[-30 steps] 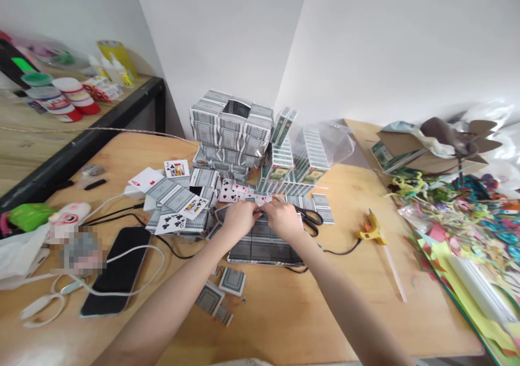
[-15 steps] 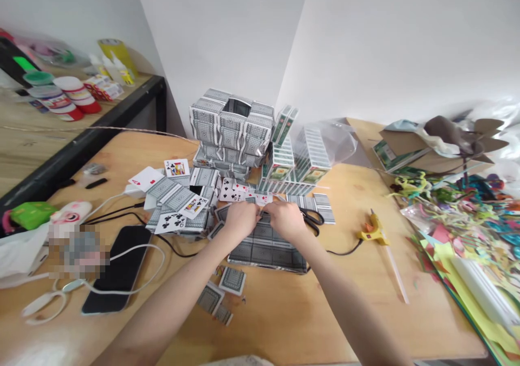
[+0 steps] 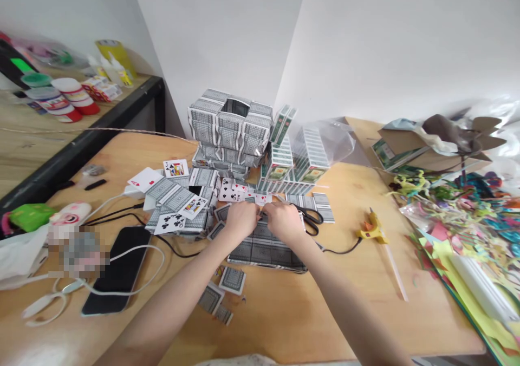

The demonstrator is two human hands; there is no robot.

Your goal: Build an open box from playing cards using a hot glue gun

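Note:
My left hand (image 3: pixel 242 219) and my right hand (image 3: pixel 283 221) meet at the far edge of a panel of joined playing cards (image 3: pixel 266 252), grey backs upward. Both hands are closed, fingertips nearly touching; what they pinch is hidden, though a card edge seems to lie there. Black-handled scissors (image 3: pixel 312 219) rest just right of my right hand. Beyond the panel lie face-up cards (image 3: pixel 233 191). Behind them stands a block-like structure of folded cards (image 3: pixel 229 125). Left of my left hand, loose cards (image 3: pixel 173 193) lie over a smaller folded-card piece (image 3: pixel 203 222).
Stacked green card boxes (image 3: pixel 280 163) stand behind the hands. To the right lies a yellow glue gun (image 3: pixel 371 229) with its cord, then paper scraps (image 3: pixel 455 263). A phone (image 3: pixel 117 268) and white cables are on the left; cut cards (image 3: pixel 231 280) lie near the front.
My right hand has shifted very slightly left, closer to my left hand. The camera view has moved a little; the other things stay in place.

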